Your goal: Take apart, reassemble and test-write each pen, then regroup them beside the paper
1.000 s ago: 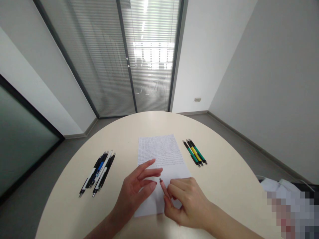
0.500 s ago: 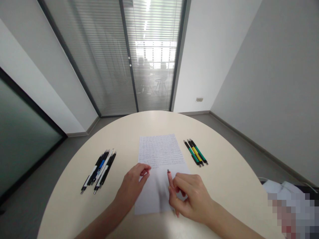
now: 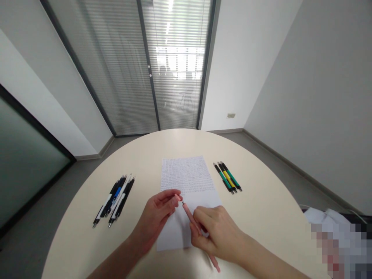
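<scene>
My right hand [image 3: 215, 234] is wrapped round a pink pen [image 3: 188, 214] that slants up and left over a white sheet of paper [image 3: 188, 182]. The pen's upper end meets the fingertips of my left hand [image 3: 157, 217], which pinch at a small pink piece there. Both hands hover over the lower, blank half of the sheet. Small handwriting fills the sheet's upper half.
The sheet lies on a round cream table [image 3: 261, 201]. Several black, white and blue pens [image 3: 116, 199] lie bunched at the left. Three green and yellow pens [image 3: 228, 179] lie to the right of the sheet. Glass doors with blinds stand beyond the table.
My left hand went from spread over the paper to a pinch at the pen's top end. My right hand tilted the pen leftward and more of its pink body now shows.
</scene>
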### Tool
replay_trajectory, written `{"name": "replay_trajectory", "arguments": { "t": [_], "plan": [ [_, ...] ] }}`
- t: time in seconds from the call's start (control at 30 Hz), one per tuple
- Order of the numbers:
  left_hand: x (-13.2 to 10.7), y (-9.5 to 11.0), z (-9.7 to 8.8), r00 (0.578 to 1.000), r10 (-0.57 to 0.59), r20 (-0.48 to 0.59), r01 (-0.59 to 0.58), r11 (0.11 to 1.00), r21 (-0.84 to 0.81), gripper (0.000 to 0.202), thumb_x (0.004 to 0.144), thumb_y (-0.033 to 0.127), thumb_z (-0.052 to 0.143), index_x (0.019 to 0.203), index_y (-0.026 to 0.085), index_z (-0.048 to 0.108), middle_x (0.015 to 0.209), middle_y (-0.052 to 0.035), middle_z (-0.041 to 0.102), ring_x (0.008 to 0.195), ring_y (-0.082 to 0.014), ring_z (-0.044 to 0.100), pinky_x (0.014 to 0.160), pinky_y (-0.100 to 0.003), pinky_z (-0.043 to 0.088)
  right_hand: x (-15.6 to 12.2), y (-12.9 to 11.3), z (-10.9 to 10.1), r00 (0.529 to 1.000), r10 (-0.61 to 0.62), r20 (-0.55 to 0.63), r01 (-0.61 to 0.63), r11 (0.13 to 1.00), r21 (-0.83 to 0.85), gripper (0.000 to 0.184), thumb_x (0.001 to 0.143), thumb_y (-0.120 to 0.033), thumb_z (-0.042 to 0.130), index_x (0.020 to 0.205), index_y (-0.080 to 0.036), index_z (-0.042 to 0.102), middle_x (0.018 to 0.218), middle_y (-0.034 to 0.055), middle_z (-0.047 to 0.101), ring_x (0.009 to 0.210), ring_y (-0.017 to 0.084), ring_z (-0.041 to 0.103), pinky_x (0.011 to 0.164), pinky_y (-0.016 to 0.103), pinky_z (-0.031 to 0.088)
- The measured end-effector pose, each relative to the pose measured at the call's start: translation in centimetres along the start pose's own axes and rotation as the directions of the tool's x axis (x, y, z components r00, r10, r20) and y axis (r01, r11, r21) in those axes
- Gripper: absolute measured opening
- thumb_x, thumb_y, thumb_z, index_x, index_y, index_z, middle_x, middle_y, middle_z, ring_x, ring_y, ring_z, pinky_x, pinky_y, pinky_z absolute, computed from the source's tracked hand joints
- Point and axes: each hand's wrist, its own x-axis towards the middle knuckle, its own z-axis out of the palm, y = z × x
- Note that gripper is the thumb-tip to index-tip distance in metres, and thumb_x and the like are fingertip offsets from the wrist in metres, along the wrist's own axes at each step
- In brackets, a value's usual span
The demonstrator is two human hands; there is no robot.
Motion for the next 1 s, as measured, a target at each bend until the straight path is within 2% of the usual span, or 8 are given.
{"name": "replay_trajectory", "arguments": {
  "t": [0.33,0.57,0.67,0.83,1.0],
  "plan": [
    [-0.2,0.0,0.1,1.000,-0.013,0.023,0.012,0.999,0.035,0.025,0.067,0.031,0.084,0.086,0.018,0.075,0.080,-0.0028,0.073,0.070,-0.0097,0.061,0.065,-0.019,0.046,-0.1,-0.2,-0.2,1.000,-0.020,0.016,0.021,1.000,-0.012,0.015,0.083,-0.019,0.043,0.068,-0.020,0.045,0.059,-0.0038,0.049,0.047,0.010,0.035,0.049,0.026,0.022],
    [-0.3,0.4,-0.3,0.995,0.082,0.053,-0.092,0.967,0.236,0.016,0.070,0.030,0.081,0.080,0.019,0.076,0.077,-0.0015,0.073,0.072,-0.0120,0.062,0.068,-0.020,0.046,-0.1,0.0,-0.5,0.999,-0.033,-0.003,0.033,0.997,-0.064,0.018,0.086,-0.020,0.044,0.069,-0.020,0.047,0.060,-0.0030,0.051,0.049,0.011,0.041,0.049,0.027,0.025],
    [-0.2,0.7,-0.5,0.995,0.095,0.024,-0.098,0.958,0.270,0.017,0.067,0.031,0.082,0.076,0.018,0.075,0.073,-0.0014,0.072,0.068,-0.0124,0.061,0.066,-0.021,0.046,-0.1,0.3,-0.7,0.999,0.006,-0.045,-0.009,0.998,-0.070,0.022,0.092,-0.023,0.044,0.071,-0.019,0.048,0.063,-0.0018,0.052,0.054,0.012,0.046,0.052,0.026,0.029],
    [0.1,0.5,-0.8,0.998,0.036,-0.048,-0.023,0.971,0.236,0.023,0.066,0.035,0.082,0.078,0.017,0.075,0.075,-0.0033,0.073,0.066,-0.0137,0.061,0.062,-0.022,0.046,0.0,0.6,-0.9,0.991,0.085,-0.101,-0.088,0.996,-0.025,0.024,0.097,-0.029,0.043,0.078,-0.018,0.052,0.067,-0.0007,0.053,0.055,0.012,0.049,0.052,0.025,0.031],
    [0.0,0.3,-0.7,0.993,0.065,-0.095,-0.035,0.958,0.285,0.024,0.064,0.035,0.084,0.075,0.016,0.075,0.070,-0.0027,0.071,0.064,-0.0122,0.058,0.061,-0.021,0.044,-0.1,0.7,-1.0,0.984,0.075,-0.160,-0.088,0.993,-0.078,0.023,0.099,-0.031,0.042,0.083,-0.018,0.054,0.073,0.0017,0.055,0.057,0.013,0.050,0.052,0.025,0.031]
  ]
}}
